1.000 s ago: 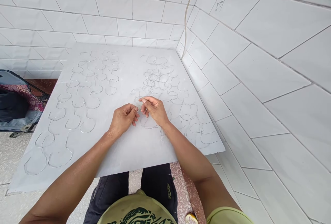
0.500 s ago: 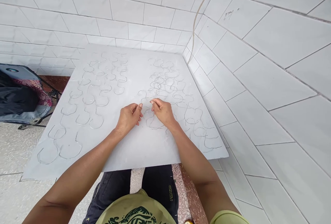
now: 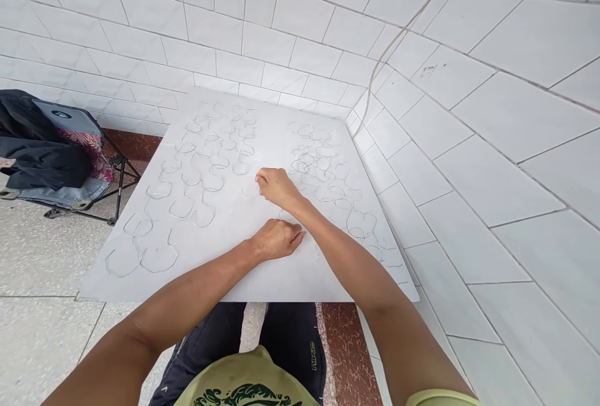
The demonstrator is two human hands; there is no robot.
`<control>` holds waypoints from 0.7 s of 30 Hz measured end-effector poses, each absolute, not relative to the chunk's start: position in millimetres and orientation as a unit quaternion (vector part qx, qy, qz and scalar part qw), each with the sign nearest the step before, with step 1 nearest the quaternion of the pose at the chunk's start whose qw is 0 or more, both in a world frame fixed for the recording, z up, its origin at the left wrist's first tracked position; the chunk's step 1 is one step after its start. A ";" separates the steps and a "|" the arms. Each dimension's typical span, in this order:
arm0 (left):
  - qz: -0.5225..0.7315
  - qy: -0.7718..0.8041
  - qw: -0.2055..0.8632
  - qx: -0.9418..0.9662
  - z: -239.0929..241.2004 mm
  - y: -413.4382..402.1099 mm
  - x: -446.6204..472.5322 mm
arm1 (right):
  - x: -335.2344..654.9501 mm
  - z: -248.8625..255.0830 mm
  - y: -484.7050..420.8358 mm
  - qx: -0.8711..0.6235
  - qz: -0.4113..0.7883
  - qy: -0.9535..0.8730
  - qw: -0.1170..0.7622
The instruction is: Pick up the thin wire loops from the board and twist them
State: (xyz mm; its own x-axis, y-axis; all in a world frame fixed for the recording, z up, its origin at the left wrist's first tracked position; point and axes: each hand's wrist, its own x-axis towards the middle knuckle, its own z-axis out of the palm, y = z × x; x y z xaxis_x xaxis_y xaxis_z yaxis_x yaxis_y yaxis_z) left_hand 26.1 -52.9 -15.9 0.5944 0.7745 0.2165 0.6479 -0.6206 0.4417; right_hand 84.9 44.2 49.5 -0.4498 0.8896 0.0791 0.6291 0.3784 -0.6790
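Observation:
A white board (image 3: 272,281) lies in front of me, with many thin, curved wire pieces spread over it. My right hand (image 3: 277,188) is over the middle of the board, fingertips pinched, pointing left. A thin wire arc (image 3: 248,196) shows just below those fingertips and seems to be in the pinch. Nearer to me, my left hand (image 3: 280,239) is closed and low over the board, its thumb and fingers pointing right under my right forearm. Whatever its fingertips hold is hidden. S-shaped wires (image 3: 204,206) lie in rows on the left; tangled wires (image 3: 312,165) lie on the right.
White tiled walls (image 3: 469,137) meet in a corner behind and right of the board. A pale cable (image 3: 379,65) runs down that corner. A folding chair (image 3: 100,162) with dark cloth (image 3: 51,156) on it stands at left on a speckled floor (image 3: 42,256).
My hands were side by side, fingertips almost meeting. The right hand has moved left and slightly away; the left hand has moved right and nearer to me, below it. The view has turned left.

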 end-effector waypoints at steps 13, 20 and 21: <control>0.234 0.417 0.201 0.855 -27.7 -41.9 17.7 | 37.6 24.6 59.6 -0.519 0.256 -0.807 0.116; 0.241 0.430 0.191 0.849 -29.9 -41.7 16.6 | 35.4 19.3 65.9 -0.539 0.206 -0.808 0.119; 0.240 0.432 0.189 0.849 -30.1 -41.6 16.5 | 37.3 19.5 66.1 -0.544 0.193 -0.807 0.123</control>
